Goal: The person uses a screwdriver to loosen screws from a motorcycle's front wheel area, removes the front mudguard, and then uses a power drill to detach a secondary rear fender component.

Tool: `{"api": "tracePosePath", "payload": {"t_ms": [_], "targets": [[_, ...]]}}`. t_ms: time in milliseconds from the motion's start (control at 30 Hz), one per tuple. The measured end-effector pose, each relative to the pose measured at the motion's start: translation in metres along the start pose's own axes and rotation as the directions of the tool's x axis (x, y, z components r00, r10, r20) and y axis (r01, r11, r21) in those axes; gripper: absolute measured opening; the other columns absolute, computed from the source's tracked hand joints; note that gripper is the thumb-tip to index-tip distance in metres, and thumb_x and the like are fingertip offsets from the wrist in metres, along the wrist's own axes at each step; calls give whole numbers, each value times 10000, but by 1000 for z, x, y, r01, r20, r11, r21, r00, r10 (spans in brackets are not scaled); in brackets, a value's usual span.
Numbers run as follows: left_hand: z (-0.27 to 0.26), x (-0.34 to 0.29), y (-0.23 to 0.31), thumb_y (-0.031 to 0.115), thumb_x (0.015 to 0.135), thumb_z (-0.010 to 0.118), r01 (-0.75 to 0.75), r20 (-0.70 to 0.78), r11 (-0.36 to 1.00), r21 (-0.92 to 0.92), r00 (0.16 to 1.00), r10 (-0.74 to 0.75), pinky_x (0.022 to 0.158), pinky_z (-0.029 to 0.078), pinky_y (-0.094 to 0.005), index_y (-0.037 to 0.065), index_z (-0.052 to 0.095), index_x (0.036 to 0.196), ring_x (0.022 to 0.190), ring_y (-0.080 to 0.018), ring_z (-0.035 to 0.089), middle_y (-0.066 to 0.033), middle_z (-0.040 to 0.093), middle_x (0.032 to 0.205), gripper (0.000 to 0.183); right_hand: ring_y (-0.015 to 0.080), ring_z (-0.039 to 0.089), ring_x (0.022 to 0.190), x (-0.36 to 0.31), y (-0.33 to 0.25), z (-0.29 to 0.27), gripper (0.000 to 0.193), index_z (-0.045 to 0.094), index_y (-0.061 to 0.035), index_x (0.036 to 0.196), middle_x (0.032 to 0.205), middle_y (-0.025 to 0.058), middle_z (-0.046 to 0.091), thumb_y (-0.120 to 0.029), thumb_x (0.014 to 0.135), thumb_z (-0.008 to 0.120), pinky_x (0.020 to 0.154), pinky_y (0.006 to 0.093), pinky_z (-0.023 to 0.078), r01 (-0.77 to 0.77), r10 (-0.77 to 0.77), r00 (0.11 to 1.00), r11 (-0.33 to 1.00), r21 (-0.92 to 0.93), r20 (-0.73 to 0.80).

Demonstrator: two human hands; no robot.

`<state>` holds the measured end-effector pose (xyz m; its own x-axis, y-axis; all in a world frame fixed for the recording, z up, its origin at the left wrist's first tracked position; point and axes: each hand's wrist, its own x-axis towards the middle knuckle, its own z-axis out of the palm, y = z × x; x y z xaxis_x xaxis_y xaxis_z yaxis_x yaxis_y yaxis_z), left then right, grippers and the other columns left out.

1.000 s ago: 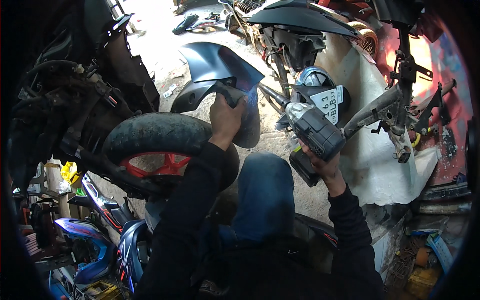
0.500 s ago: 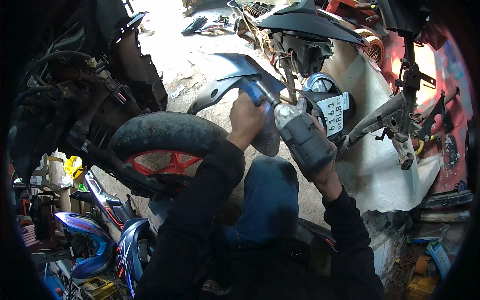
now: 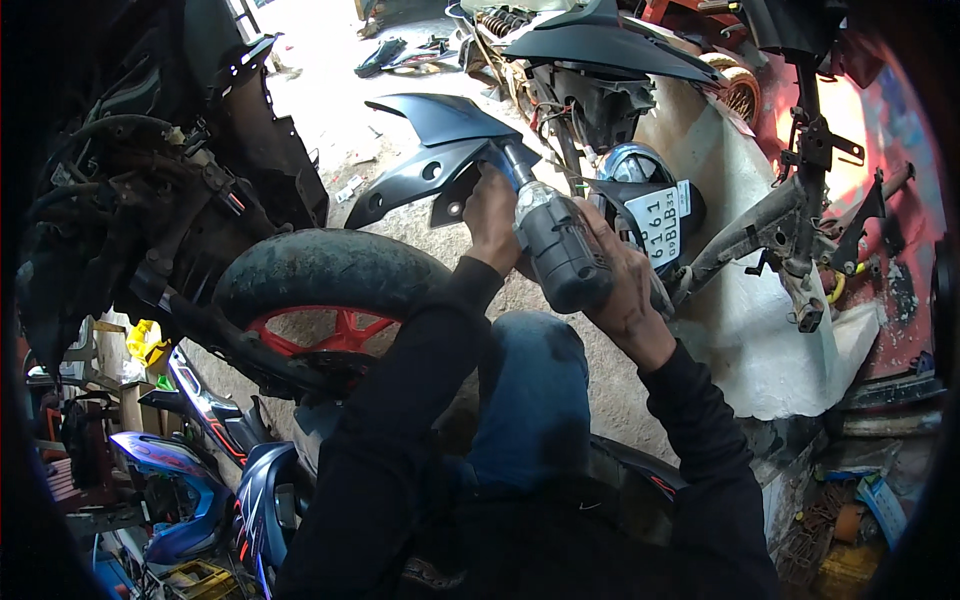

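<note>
In my right hand (image 3: 628, 290) is a dark cordless impact wrench (image 3: 562, 252), its silver nose and socket pointing up and to the left. The socket end meets the dark blue motorcycle fender (image 3: 428, 165) near its right side. My left hand (image 3: 490, 215) is closed around the fender's edge, just left of the tool's nose. Holes show in the fender's side arm, which reaches out to the left. Part of the fender is hidden behind my hand and the wrench. Below it stands a black tyre (image 3: 335, 262) on a red wheel rim (image 3: 345, 330).
A stripped motorcycle body (image 3: 170, 200) stands at the left. To the right are a licence plate (image 3: 658, 225), a bare metal frame (image 3: 745, 235) and a white sheet (image 3: 755, 350). Painted fairings (image 3: 180, 490) lie at the lower left, near a yellow crate (image 3: 200, 580).
The fender has turned and shifted left, showing more of its side arm and holes. My right hand and the wrench have moved left and up with it.
</note>
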<state>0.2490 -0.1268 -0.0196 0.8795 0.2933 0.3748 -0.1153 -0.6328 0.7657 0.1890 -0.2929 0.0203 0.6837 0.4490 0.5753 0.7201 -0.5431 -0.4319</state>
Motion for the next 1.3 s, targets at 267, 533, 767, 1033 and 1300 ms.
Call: {"api": "tracePosePath", "payload": {"t_ms": [267, 533, 767, 1033, 1300], "targets": [[30, 18, -37, 353, 957, 304, 374, 240, 552, -746, 923, -300, 709, 525, -405, 15, 595, 945, 837, -288, 663, -178, 669, 897, 446, 327, 637, 987, 12, -11, 4, 810, 321, -73, 1379, 1170, 204, 585, -145, 704, 763, 806, 378, 547, -33, 36, 999, 996, 87, -31], [14, 18, -19, 240, 909, 491, 203, 102, 978, 39, 973, -206, 691, 530, -456, -54, 486, 1081, 809, -373, 657, -224, 655, 878, 341, 328, 638, 989, 5, 5, 12, 797, 344, -52, 1368, 1171, 208, 589, -151, 702, 771, 809, 374, 543, -34, 42, 998, 985, 169, -41], [31, 7, -42, 421, 985, 179, 270, 88, 958, -93, 961, -262, 820, 482, -425, -4, 600, 900, 878, -303, 651, -148, 674, 878, 604, 310, 652, 961, -10, 9, 14, 802, 342, -32, 1370, 1118, 196, 621, -208, 712, 766, 797, 372, 543, -61, 62, 998, 997, 50, -14], [14, 1, -22, 269, 844, 598, 87, 50, 977, 192, 994, -98, 709, 497, -493, -52, 459, 1065, 806, -414, 628, -254, 628, 884, 414, 283, 668, 924, -31, 14, 7, 742, 384, -11, 1347, 1079, 182, 640, -228, 735, 743, 784, 360, 545, -2, 4, 996, 1000, 19, -84], [18, -9, -27, 252, 827, 622, 31, 7, 986, 165, 999, -32, 696, 496, -498, -40, 460, 1055, 798, -423, 624, -255, 628, 864, 404, 294, 667, 924, -36, 17, 8, 778, 373, -23, 1357, 1081, 186, 637, -210, 712, 765, 773, 366, 547, -53, 65, 993, 992, 116, -102]]}}
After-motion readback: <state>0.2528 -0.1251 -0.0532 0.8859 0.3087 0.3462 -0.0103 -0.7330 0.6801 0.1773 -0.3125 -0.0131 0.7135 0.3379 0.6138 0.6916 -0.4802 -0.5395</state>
